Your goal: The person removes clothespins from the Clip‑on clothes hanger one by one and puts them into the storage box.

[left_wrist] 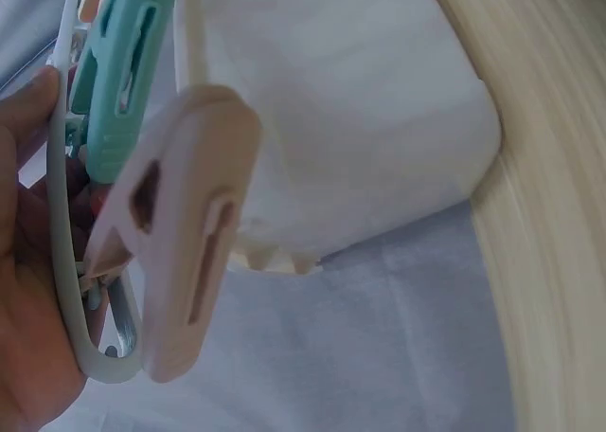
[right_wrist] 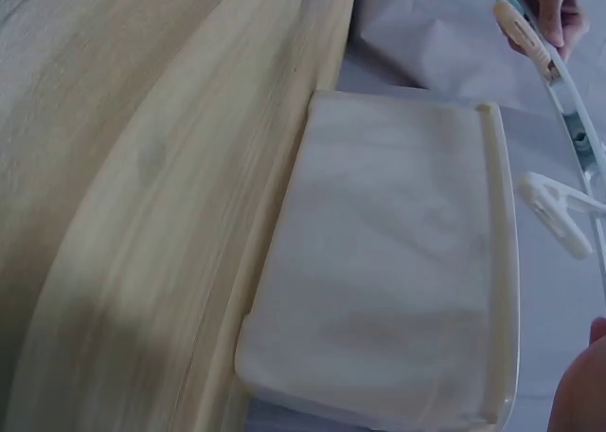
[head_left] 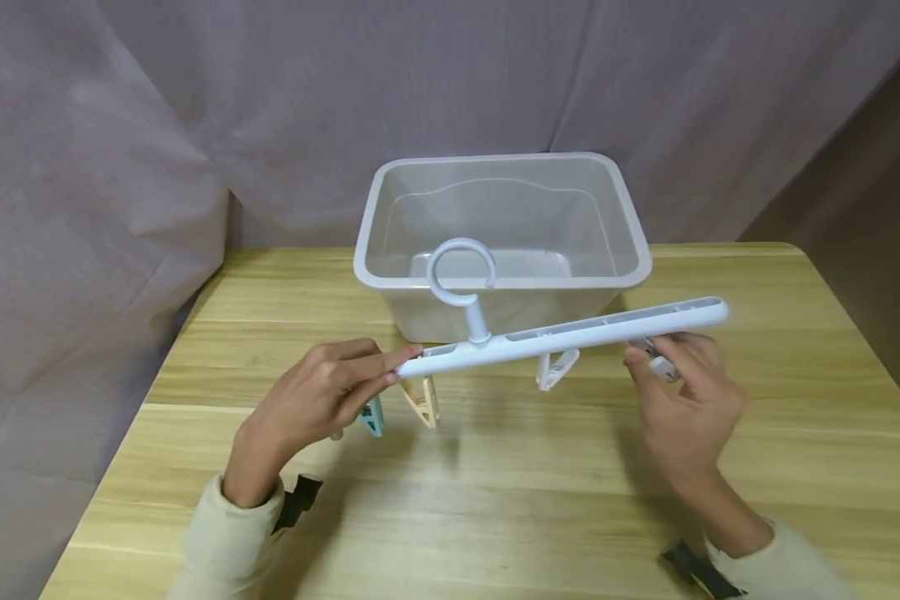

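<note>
A pale blue clip hanger (head_left: 607,331) with a round hook (head_left: 437,279) hangs in the air over the table, its right end tilted up. My left hand (head_left: 307,400) grips the bar's left end, thumb and fingers around it. Below that end dangle a teal clip (head_left: 373,417) and a yellowish clip (head_left: 423,406); a pinkish-beige clip (left_wrist: 213,252) shows large in the left wrist view. Near the middle hangs a white clip (head_left: 546,375). Under the right end, my right hand (head_left: 690,408) pinches another white clip (head_left: 663,368), partly hidden by the fingers.
Behind the hanger, a light grey plastic bin (head_left: 506,282) stands upright at the back of the wooden table (head_left: 495,508). Grey cloth (head_left: 330,75) hangs beyond the table's rear edge. Dark straps (head_left: 297,500) circle both sleeves.
</note>
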{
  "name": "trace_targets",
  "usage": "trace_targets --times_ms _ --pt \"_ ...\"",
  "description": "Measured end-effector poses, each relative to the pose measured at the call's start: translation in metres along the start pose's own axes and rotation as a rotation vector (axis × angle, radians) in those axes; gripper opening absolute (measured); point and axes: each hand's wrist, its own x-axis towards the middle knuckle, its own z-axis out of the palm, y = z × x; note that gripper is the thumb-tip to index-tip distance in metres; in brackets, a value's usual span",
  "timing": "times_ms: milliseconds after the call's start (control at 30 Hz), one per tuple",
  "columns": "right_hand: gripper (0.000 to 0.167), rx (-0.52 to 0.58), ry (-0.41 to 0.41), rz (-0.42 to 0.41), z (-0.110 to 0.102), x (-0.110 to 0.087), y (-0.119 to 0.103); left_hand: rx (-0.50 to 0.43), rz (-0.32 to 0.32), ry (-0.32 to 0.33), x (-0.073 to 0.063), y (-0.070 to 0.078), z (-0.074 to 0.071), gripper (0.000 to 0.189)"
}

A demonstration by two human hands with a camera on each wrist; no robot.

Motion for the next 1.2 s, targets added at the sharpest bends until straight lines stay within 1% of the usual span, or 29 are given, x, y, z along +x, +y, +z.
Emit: trace_targets --times_ms 100,233,333,467,567,700,767,833,900,967,1000,1067,1200 --pt "0.058 0.024 -0.079 0.026 -0.003 0.0 0.001 0.023 0.005 0.018 -0.001 -0.002 0.001 0.042" --pt "0.038 0.08 -0.176 0.059 -0.006 -0.001 0.001 0.045 0.011 0.039 -0.001 -0.002 0.0 0.041" --pt "0.024 0.116 -0.217 0.077 -0.007 -0.002 0.0 0.048 0.015 0.046 -0.001 -0.002 0.0 0.041" --pt "0.026 0.162 -0.222 0.116 -0.009 -0.003 0.0 0.049 0.016 0.048 -0.001 -0.002 0.0 0.04" --pt "0.026 0.177 -0.199 0.138 -0.009 -0.003 0.001 0.057 0.004 0.043 -0.002 -0.002 0.0 0.04" --pt "0.024 0.132 -0.183 0.164 -0.011 -0.004 0.003 0.027 -0.028 0.061 -0.004 -0.001 -0.003 0.039" --pt "0.024 0.123 -0.186 0.176 -0.013 -0.005 0.004 0.013 -0.032 0.08 -0.005 -0.001 -0.005 0.038" --pt "0.023 0.125 -0.186 0.169 -0.015 -0.004 0.003 0.003 -0.03 0.092 -0.006 -0.002 -0.007 0.038" --pt "0.023 0.161 -0.176 0.153 -0.018 -0.002 0.002 0.014 -0.028 0.09 -0.007 -0.002 -0.008 0.038" --pt "0.023 0.17 -0.165 0.136 -0.021 0.002 0.002 0.016 -0.029 0.088 -0.008 -0.003 -0.01 0.037" --pt "0.023 0.156 -0.165 0.13 -0.023 0.005 0.003 0.016 -0.031 0.088 -0.009 -0.003 -0.01 0.037" --pt "0.023 0.091 -0.18 0.126 -0.028 0.012 0.008 0.015 -0.034 0.091 -0.011 -0.003 -0.012 0.037" --pt "0.022 -0.101 -0.244 0.139 -0.038 0.031 0.023 0.012 -0.031 0.098 -0.013 -0.003 -0.015 0.035"
